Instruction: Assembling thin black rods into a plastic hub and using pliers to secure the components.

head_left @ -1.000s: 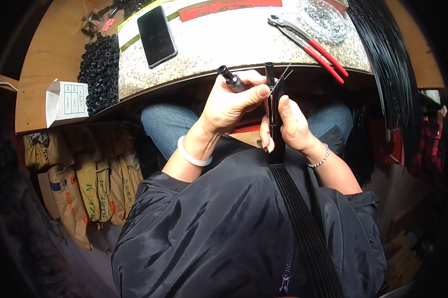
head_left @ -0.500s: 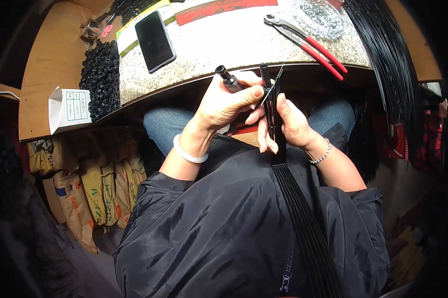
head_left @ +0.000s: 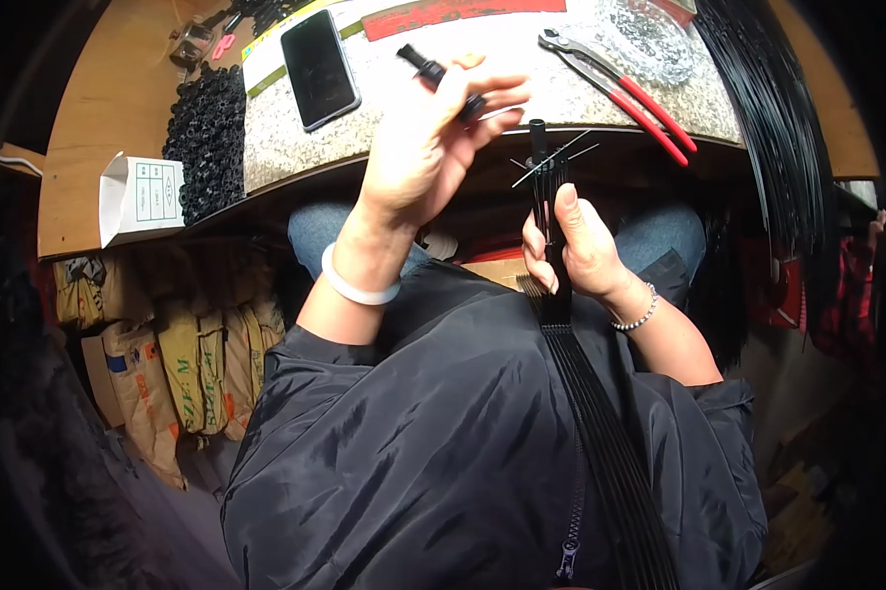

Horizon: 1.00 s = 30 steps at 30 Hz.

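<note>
My right hand (head_left: pixel 588 241) is closed around a black umbrella frame (head_left: pixel 553 280), a bundle of thin ribs along a dark tube, held upright over my lap. Above that grip, several thin wires (head_left: pixel 559 155) stick out crosswise beside the tube's top end. Its long ribs trail down across my dark jacket. My left hand (head_left: pixel 413 162) is raised left of the frame, apart from it. A short black cylindrical piece (head_left: pixel 431 69) with a narrower end is gripped in it, partly hidden by the fingers, which are somewhat blurred.
A phone (head_left: pixel 320 69) lies on the speckled tabletop, with red-handled pliers (head_left: pixel 620 93) at right. Small black parts (head_left: pixel 205 143) are heaped beside a white box (head_left: pixel 140 200) at left. Long black rods (head_left: pixel 767 118) hang over the right edge. Sacks (head_left: pixel 182 369) stand below left.
My left hand has moved up and away from the frame, carrying the black cylindrical piece. The thin wires now splay crosswise at the frame's top. My right hand keeps its hold.
</note>
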{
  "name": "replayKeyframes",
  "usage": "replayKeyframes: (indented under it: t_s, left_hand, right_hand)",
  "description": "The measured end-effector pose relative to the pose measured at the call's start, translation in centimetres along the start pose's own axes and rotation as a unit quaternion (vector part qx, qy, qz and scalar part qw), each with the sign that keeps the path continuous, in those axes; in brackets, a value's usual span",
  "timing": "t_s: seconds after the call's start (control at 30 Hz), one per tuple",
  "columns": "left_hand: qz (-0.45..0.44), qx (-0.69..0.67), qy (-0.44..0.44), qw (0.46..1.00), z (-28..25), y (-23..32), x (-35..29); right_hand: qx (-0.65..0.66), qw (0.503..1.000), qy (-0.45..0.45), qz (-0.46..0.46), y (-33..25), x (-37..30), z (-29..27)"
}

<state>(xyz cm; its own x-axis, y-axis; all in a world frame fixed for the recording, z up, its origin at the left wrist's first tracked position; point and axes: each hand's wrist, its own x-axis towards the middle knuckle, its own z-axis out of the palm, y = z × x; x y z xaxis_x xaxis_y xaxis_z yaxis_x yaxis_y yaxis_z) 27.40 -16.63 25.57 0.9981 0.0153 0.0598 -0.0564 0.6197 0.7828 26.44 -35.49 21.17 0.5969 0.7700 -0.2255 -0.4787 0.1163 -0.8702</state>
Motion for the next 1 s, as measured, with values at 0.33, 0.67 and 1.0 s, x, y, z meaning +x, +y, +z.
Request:
replayKeyframes:
  t_s: [0.33, 0.67, 1.0]
  left_hand:
    - [-0.089, 0.108, -0.084, 0.987, 1.5, -0.4, 0.8]
    - [-0.085, 0.131, -0.051, 0.986, 1.3, -0.9, 0.7]
    - [-0.086, 0.136, -0.023, 0.987, 1.2, -0.9, 0.5]
  right_hand:
    - [-0.024, 0.999, 0.029, -0.002, -0.1, -0.1, 0.3]
    - [-0.008, 1.000, 0.025, -0.003, -0.1, 0.2, -0.2]
    - [-0.021, 0.999, 0.039, -0.002, -0.2, 0.3, 0.2]
